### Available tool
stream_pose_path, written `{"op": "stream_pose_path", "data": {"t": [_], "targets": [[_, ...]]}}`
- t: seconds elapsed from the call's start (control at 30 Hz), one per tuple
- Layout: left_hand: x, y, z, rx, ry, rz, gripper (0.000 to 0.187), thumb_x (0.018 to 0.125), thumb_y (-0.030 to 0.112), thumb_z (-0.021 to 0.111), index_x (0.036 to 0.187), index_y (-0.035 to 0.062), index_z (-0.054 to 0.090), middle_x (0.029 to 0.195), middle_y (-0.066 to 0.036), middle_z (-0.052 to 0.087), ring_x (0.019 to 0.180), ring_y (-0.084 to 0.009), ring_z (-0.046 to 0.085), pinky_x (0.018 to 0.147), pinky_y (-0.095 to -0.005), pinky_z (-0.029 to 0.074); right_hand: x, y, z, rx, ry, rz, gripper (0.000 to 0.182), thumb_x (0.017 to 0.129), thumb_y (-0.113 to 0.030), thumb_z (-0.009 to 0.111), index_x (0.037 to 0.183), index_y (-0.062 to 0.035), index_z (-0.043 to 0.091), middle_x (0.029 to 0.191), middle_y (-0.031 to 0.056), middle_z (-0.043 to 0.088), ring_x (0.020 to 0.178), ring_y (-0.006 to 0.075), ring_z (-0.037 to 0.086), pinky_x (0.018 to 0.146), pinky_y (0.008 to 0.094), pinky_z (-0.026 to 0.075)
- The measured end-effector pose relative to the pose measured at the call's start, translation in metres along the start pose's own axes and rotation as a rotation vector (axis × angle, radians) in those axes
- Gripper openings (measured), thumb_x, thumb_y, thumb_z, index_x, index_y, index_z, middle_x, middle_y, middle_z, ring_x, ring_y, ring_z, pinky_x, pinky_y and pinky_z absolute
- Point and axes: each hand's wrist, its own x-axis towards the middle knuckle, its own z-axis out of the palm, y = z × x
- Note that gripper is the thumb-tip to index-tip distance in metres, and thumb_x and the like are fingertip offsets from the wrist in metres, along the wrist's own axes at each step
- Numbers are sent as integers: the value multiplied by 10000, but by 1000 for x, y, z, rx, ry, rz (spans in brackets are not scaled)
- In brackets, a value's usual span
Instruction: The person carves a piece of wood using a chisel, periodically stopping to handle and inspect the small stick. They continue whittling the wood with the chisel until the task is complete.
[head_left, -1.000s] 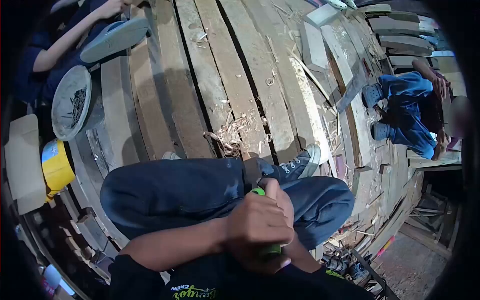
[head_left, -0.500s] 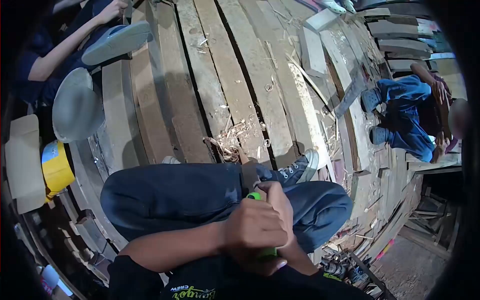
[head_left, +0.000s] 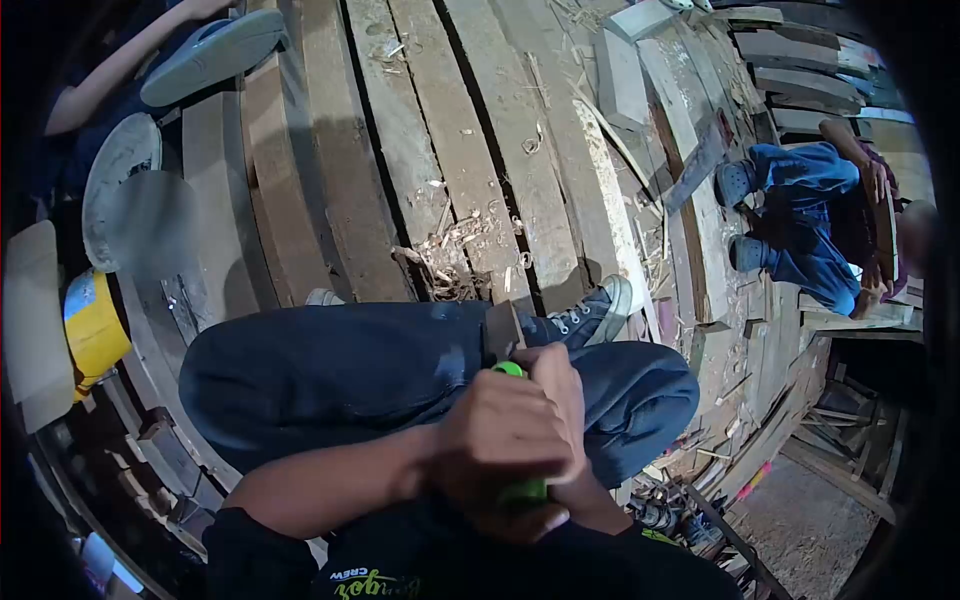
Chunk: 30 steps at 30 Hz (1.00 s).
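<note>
Green plastic shows between the fingers: a green-handled tool [head_left: 520, 488] is clamped in the left hand [head_left: 505, 440], its upper tip poking out near the knuckles and its lower end emerging under the palm. The right hand [head_left: 555, 515] is tucked beneath and just behind the left, and both are wrapped together around the same handle; how much of the handle it covers cannot be told. Beyond the top of the grip a short dark wooden piece [head_left: 502, 332] stands up against the bent knees in blue jeans [head_left: 340, 375], and the tool appears to be pressed toward it, though the working end is hidden.

The work is held over the lap, above the near edge of the plank floor [head_left: 460, 150]. Wood shavings [head_left: 450, 255] lie on the planks just past the knees, beside a grey sneaker [head_left: 595, 315].

For a clean cut, the handle is probably best kept locked in both hands with the wrists stiff, and the force directed away from the legs, since the jeans lie directly behind the wooden piece. Short, controlled strokes seem safer than long ones. The wooden piece should be braced firmly against the knee so it cannot twist.

Near the floor's right edge another person in blue clothing [head_left: 810, 215] is seated, well apart. At the left edge a yellow container [head_left: 92, 325] and a round grey pan [head_left: 115, 195] are seen.
</note>
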Motion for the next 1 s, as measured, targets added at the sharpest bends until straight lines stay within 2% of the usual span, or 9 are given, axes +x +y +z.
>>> {"op": "stream_pose_path", "data": {"t": [0.17, 0.3, 0.5, 0.57, 0.6, 0.77, 0.83, 0.9, 1.0], "targets": [[9, 13, 2, -36, -1, -16, 282, 740, 306, 731, 683, 92, 555, 656, -64, 552, 572, -270, 588, 528, -364, 428, 1, -6, -8, 33, -18, 23, 407, 857, -347, 614, 1073, -10, 541, 978, 176, 513, 911, 372, 541, 771, 439, 403], [-13, -40, 3, 56, 89, -59, 255, 786, 307, 692, 668, 130, 552, 624, -11, 535, 545, -222, 573, 521, -346, 414, 3, 3, -13, 77, -71, -239, 474, 801, -333, 690, 1102, 2, 540, 1005, 167, 530, 920, 377, 544, 758, 456, 417], [4, -11, 2, -60, -54, -56, 277, 792, 316, 685, 648, 115, 561, 638, -73, 570, 566, -291, 588, 514, -379, 417, -2, 0, -5, 150, 3, 104, 459, 763, -305, 730, 1117, -55, 580, 1033, 166, 547, 972, 382, 567, 803, 461, 442], [-7, -44, 2, -2, 107, -47, 299, 789, 318, 688, 636, 111, 535, 627, -67, 546, 556, -281, 569, 522, -371, 413, -1, 3, -8, 61, 69, -219, 483, 791, -329, 723, 1142, -36, 567, 1013, 184, 548, 963, 407, 585, 802, 465, 443], [-12, -50, 4, 43, 136, -108, 280, 775, 313, 695, 648, 109, 552, 627, -58, 552, 562, -278, 574, 543, -366, 424, -2, 6, -5, 34, -48, -92, 471, 790, -316, 710, 1136, -28, 573, 1034, 193, 540, 972, 405, 582, 795, 468, 446], [-1, -31, 6, -19, 78, -15, 213, 763, 271, 694, 670, 126, 568, 631, -51, 580, 577, -279, 596, 558, -371, 431, -1, 1, -7, 196, -15, 71, 443, 786, -259, 699, 1144, -29, 576, 1026, 196, 530, 918, 409, 569, 789, 485, 449], [-6, -50, -3, -19, 108, -35, 179, 702, 226, 689, 671, 101, 565, 639, -46, 572, 556, -264, 555, 541, -372, 402, 0, 2, -10, 42, -33, -116, 466, 766, -252, 722, 1149, -31, 575, 1005, 189, 529, 934, 408, 575, 805, 481, 455], [-13, -57, -2, 63, 157, -135, 197, 753, 256, 698, 677, 124, 573, 641, -51, 594, 572, -277, 591, 557, -378, 422, -2, 3, -5, 83, -44, 3, 473, 740, -222, 731, 1152, -43, 585, 1027, 185, 514, 971, 397, 567, 806, 476, 455], [-8, -42, 2, 32, 87, -75, 208, 723, 256, 700, 677, 109, 559, 630, -35, 554, 554, -252, 562, 533, -371, 400, 1, 7, -12, 67, -42, -208, 452, 758, -187, 705, 1129, 7, 533, 1010, 190, 522, 939, 402, 569, 805, 478, 453]]}}
